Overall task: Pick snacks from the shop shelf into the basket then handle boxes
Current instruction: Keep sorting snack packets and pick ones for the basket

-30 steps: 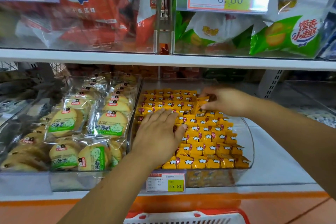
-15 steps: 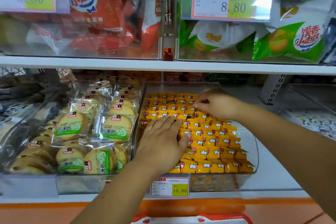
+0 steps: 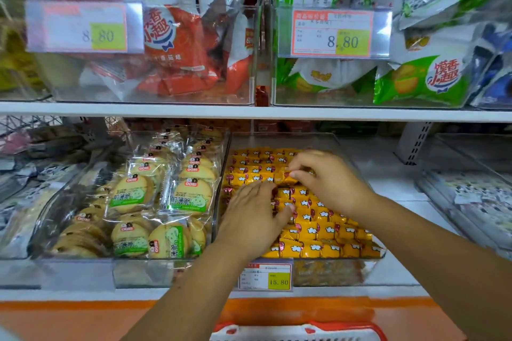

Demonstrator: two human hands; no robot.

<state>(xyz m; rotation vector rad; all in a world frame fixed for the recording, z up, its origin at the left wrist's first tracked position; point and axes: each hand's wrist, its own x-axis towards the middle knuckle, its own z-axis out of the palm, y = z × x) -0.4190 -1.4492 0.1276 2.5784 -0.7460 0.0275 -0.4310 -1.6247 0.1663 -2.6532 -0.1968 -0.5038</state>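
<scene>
The fingers (image 3: 300, 166) and thumb of the right hand (image 3: 329, 184) pinch a small yellow foil snack packet with a red end (image 3: 283, 178), raised slightly above its row. The fingers (image 3: 259, 191) of the left hand (image 3: 253, 217) lie straight and close together, flat on the rows of matching yellow packets (image 3: 318, 232), their tips just beside the pinched packet. Each packet carries a white cloud-like mark, its print too small to read. The rows fill a clear plastic bin (image 3: 332, 274) on the lower white shelf (image 3: 388, 289); the bin's front bears a red-edged price label reading 15.80 (image 3: 265, 276); the next bin to the left holds clear-wrapped round yellow biscuits (image 3: 191, 195) with green labels in Chinese characters and a small red logo. On the upper shelf, red snack bags (image 3: 177, 44) and green snack bags (image 3: 424, 80) show a round white badge with characters ending 小趣, behind price tags reading 8.80 (image 3: 332, 33). The red rim of a plastic basket (image 3: 299, 331) shows at the bottom edge, below the hands. Against one second ago, the right hand has come nearer the left, while the left hand stays flat on the rows.
</scene>
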